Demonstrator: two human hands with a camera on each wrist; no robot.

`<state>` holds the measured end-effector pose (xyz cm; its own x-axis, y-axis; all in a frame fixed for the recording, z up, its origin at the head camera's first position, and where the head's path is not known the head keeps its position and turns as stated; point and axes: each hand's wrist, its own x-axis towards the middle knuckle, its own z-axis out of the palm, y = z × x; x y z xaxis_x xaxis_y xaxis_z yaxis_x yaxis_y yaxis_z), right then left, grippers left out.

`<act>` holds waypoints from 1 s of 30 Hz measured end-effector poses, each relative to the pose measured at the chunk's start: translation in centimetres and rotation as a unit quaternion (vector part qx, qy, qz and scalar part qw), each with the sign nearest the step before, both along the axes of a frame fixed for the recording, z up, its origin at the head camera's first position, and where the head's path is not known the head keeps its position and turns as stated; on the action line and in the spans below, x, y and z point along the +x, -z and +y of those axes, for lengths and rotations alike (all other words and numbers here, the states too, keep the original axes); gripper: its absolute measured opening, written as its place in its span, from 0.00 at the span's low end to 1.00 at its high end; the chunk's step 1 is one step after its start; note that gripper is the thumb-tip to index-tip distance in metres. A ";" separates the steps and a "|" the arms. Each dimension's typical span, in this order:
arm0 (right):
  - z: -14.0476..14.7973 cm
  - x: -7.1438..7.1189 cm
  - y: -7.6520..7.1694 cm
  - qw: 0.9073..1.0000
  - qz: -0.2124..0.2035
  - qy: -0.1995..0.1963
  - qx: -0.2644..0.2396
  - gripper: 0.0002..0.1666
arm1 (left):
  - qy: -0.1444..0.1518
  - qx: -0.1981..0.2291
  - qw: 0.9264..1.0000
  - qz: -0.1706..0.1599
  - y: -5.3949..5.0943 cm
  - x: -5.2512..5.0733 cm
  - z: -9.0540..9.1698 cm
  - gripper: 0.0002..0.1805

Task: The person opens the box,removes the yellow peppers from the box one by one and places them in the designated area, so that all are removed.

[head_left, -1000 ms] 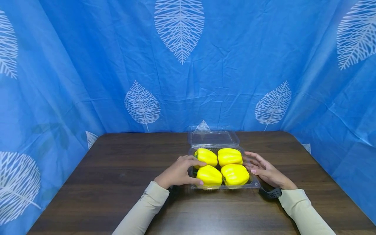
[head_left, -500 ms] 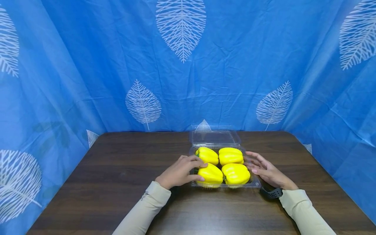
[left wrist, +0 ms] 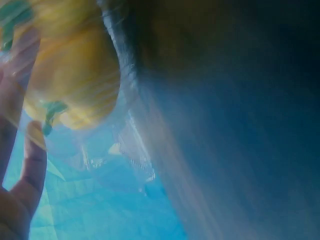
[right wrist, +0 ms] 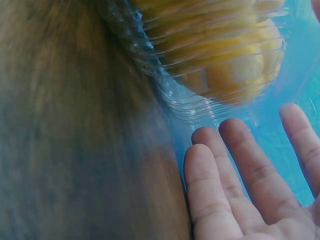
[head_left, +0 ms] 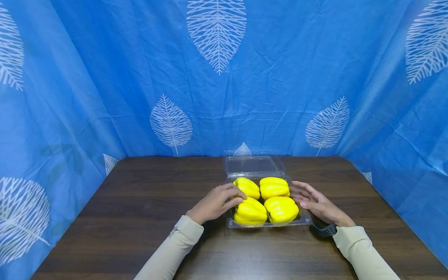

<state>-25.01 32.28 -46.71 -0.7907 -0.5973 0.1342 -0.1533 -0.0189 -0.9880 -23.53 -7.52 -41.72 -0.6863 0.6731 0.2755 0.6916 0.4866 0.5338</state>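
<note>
A clear plastic clamshell box point(head_left: 232, 223) holds several yellow bell peppers point(head_left: 281, 209), laid in two rows. Its hinged lid point(head_left: 253, 165) is folded back, away from the person. My left hand point(head_left: 217, 201) is at the box's left side, fingertips and thumb close to the end of the near-left bell pepper point(head_left: 250, 212). In the left wrist view the thumb point(left wrist: 35, 165) points up beside that pepper's green stem point(left wrist: 53, 112); whether it touches is unclear. Against or just beside the box's right wall is my right hand point(head_left: 320, 206), fingers extended and slightly bent.
The box stands on a dark brown wooden table point(head_left: 157, 186). A blue curtain point(head_left: 273, 77) with white leaf prints hangs behind and along both sides. A dark band point(head_left: 323, 230) is on the right wrist.
The left thumb has moved up from the near-left pepper's front towards the index finger. The near peppers and box have shifted very slightly. The right hand stays about where it was.
</note>
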 end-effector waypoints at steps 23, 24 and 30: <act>0.1 -0.1 0.1 1.000 0.003 -0.016 -0.013 0.34 | -0.038 -0.067 0.996 -0.038 -0.7 0.5 0.5 0.39; 0.1 -0.1 0.1 1.000 0.003 -0.017 -0.014 0.34 | -0.041 -0.070 0.996 -0.037 -0.6 0.6 0.5 0.39; 0.0 -0.1 0.1 1.000 -0.001 -0.014 -0.016 0.34 | -0.054 -0.090 0.994 -0.033 -0.4 0.7 0.6 0.37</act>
